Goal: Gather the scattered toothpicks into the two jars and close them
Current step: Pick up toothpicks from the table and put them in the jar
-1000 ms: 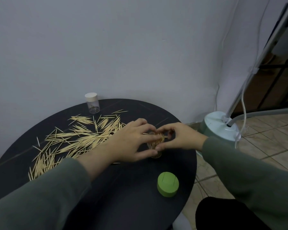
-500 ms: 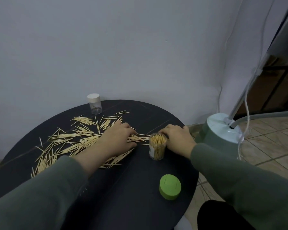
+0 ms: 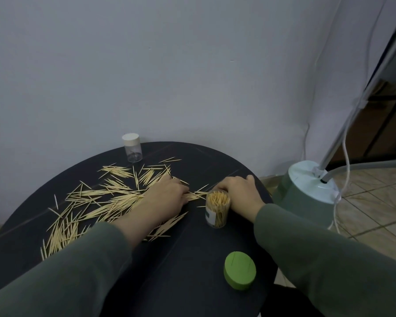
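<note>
Scattered toothpicks (image 3: 105, 200) cover the left half of the round black table (image 3: 192, 259). My left hand (image 3: 167, 199) lies palm down on the pile's right end, fingers curled onto a bunch of toothpicks. An open clear jar (image 3: 217, 209), packed with upright toothpicks, stands right of it. My right hand (image 3: 238, 193) holds this jar from its right, fingers curled round the rim's far side. Its green lid (image 3: 239, 273) lies near the table's front edge. A second, small clear jar with a white lid (image 3: 132, 147) stands at the back, closed and almost empty.
The table stands against a pale wall. To the right, on the tiled floor, sits a green-and-white appliance base (image 3: 306, 193) with a slanted pole, hose and white cable. The table's right edge is close to my right forearm.
Both hands have left the jar's mouth. My left hand went left onto the toothpick pile, and my right hand dropped beside the jar. In the last half second little has moved.
</note>
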A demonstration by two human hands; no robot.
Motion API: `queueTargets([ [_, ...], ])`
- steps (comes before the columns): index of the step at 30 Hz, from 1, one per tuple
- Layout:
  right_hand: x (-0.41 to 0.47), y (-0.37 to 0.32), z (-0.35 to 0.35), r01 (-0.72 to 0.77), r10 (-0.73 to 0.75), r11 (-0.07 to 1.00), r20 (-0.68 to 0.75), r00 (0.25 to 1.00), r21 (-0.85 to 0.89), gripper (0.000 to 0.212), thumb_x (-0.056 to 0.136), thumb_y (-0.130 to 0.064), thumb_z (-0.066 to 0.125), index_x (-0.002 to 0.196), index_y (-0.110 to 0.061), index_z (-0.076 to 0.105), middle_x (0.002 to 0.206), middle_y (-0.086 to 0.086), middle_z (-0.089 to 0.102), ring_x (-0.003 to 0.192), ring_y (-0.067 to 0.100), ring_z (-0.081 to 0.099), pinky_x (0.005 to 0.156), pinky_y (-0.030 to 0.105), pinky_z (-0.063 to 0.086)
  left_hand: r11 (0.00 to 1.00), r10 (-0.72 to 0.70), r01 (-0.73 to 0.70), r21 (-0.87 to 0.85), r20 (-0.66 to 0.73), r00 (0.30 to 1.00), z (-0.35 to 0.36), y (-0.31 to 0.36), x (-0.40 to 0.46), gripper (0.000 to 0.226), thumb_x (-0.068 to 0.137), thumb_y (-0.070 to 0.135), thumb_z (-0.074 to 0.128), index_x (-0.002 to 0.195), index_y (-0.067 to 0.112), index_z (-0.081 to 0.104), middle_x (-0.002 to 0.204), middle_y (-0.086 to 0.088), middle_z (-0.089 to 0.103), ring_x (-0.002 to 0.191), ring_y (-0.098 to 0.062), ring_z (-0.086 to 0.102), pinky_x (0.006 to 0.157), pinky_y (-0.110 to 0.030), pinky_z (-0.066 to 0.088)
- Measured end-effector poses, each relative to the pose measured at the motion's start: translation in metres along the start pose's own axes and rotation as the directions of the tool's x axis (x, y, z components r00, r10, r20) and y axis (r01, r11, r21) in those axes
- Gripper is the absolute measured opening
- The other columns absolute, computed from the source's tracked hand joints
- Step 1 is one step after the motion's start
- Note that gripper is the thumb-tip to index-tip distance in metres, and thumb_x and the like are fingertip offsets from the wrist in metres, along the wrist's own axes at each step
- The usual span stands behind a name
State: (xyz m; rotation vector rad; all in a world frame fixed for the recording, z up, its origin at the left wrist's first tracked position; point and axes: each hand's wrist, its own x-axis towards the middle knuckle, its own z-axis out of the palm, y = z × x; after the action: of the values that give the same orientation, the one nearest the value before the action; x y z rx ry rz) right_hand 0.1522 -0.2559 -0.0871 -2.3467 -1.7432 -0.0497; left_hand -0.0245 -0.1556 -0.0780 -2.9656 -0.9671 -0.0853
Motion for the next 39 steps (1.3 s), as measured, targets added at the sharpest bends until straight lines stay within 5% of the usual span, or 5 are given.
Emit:
queueTargets([
  [17, 0.005, -0.009, -0.001, 0.057, -0.059, 0.997, 0.033, 0.998, 0.058, 0.021, 0.096, -0.029, 0.054, 0.110, -0.035, 0.069, 0.119, -0.010, 0.062, 0.113, 0.016, 0.052, 0.104, 0.044, 0.024, 1.000, -0.021, 0.021, 0.007, 0.046, 0.999, -0.006, -0.004, 0.001, 0.030, 0.095, 0.041, 0.054, 0.121, 0.032, 0.064, 0.121, 0.007, 0.059, 0.117, -0.015, 0.044, 0.096, -0.037, 0.046],
  [24, 0.024, -0.011, -0.004, 0.239, -0.218, 0.962, 0.153, 0.964, -0.135, 0.045, 0.100, -0.029, 0.046, 0.143, -0.038, 0.039, 0.144, -0.008, 0.042, 0.126, 0.019, 0.035, 0.103, 0.046, 0.022, 0.998, -0.064, 0.065, -0.022, 0.020, 0.998, -0.009, -0.001, -0.001, 0.027, 0.093, 0.039, 0.058, 0.118, 0.028, 0.060, 0.120, 0.003, 0.058, 0.117, -0.016, 0.046, 0.094, -0.036, 0.047],
  [31, 0.016, -0.003, -0.006, 0.239, -0.228, 0.963, 0.097, 0.969, -0.125, 0.030, 0.098, -0.042, 0.045, 0.124, -0.043, 0.060, 0.130, -0.013, 0.055, 0.112, 0.014, 0.042, 0.092, 0.038, 0.024, 0.999, 0.014, -0.015, 0.033, 0.050, 0.999, -0.005, 0.002, 0.000, 0.045, 0.097, 0.034, 0.052, 0.141, 0.032, 0.043, 0.137, 0.003, 0.044, 0.126, -0.017, 0.039, 0.097, -0.035, 0.044],
  [39, 0.006, 0.001, -0.006, 0.128, -0.128, 0.989, 0.004, 0.992, -0.076, 0.025, 0.097, -0.039, 0.047, 0.112, -0.034, 0.067, 0.119, -0.012, 0.061, 0.107, 0.014, 0.047, 0.095, 0.039, 0.026, 0.994, 0.023, -0.028, 0.104, 0.046, 0.999, -0.004, 0.003, 0.004, 0.029, 0.099, 0.036, 0.049, 0.124, 0.030, 0.062, 0.123, 0.006, 0.057, 0.115, -0.016, 0.045, 0.085, -0.031, 0.045],
])
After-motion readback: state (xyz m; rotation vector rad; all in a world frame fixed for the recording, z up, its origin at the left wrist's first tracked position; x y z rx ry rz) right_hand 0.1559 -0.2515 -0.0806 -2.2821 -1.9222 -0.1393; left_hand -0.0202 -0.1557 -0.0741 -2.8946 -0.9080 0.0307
